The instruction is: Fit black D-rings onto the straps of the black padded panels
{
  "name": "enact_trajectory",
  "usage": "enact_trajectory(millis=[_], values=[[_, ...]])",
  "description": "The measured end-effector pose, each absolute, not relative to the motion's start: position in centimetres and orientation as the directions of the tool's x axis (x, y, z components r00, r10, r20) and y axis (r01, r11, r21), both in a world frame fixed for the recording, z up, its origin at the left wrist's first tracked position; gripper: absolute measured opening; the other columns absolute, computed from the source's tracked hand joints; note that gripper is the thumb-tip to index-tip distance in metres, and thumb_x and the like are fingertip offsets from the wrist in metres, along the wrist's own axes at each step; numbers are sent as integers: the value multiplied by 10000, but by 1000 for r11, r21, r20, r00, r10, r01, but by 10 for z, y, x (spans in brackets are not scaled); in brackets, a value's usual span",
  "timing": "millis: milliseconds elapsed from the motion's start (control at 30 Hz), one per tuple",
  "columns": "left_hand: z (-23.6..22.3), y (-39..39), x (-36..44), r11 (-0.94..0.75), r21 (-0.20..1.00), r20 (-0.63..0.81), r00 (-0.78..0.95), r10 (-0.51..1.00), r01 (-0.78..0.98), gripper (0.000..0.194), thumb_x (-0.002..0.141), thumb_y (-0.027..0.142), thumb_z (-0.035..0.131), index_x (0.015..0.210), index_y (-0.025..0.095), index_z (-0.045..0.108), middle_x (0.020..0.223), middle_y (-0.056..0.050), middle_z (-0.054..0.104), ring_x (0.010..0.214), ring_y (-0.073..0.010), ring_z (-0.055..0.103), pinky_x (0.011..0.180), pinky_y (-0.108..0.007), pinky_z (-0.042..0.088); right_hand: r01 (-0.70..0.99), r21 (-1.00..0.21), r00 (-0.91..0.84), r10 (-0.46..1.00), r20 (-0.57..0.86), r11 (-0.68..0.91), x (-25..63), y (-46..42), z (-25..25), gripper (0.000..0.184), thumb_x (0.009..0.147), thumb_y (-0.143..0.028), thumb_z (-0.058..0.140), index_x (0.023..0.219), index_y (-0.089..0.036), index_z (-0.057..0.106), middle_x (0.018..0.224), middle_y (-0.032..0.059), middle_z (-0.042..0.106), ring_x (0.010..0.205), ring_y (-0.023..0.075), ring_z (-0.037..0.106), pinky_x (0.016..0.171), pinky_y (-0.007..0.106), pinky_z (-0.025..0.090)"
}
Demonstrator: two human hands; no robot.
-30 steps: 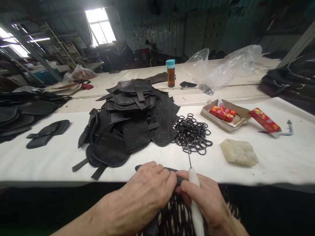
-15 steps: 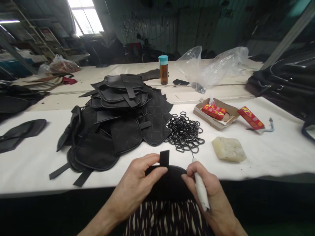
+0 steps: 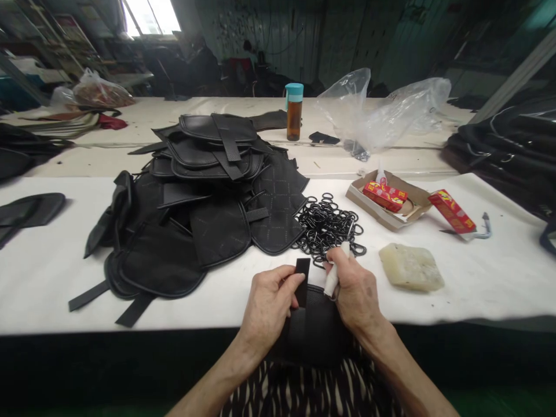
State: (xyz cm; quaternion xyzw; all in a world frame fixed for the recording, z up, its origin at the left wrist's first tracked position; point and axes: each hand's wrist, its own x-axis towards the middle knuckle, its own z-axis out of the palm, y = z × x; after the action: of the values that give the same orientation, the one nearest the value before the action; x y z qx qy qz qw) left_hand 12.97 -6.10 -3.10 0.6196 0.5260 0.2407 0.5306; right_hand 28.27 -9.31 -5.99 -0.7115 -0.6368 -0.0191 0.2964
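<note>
Left grip (image 3: 299, 284) pinched closed on a black strap (image 3: 303, 267), thumb against fingers.

Beyond the left fingers (image 3: 284, 284), well apart, an amber bottle with a turquoise lid (image 3: 294, 120) stands upright. Farther right, beyond the right fingers (image 3: 336, 256), lies a crumpled transparent plastic bag (image 3: 393, 119). Nearer those fingers, on their right, an open brown cardboard tray (image 3: 369, 209) holds a flat red-and-yellow box (image 3: 384, 196); a second red-and-yellow box (image 3: 452, 212) lies over a bent silvery metal tool (image 3: 485, 227). A bulky black bag (image 3: 516, 145) sits rightmost from the fingers.
</note>
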Motion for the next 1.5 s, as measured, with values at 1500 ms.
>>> enact_trajectory(millis=[1500], values=[[-32,-59,126,237,963,-270,398,877,130,134,759,253,508,775,147,589,460,42,500,443,-114,504,481,-220,410,800,-75,-354,570,741,595,276,-95,-42,162,869,-71,449,921,-160,573,823,116,655,732,182,600,630,301,472]])
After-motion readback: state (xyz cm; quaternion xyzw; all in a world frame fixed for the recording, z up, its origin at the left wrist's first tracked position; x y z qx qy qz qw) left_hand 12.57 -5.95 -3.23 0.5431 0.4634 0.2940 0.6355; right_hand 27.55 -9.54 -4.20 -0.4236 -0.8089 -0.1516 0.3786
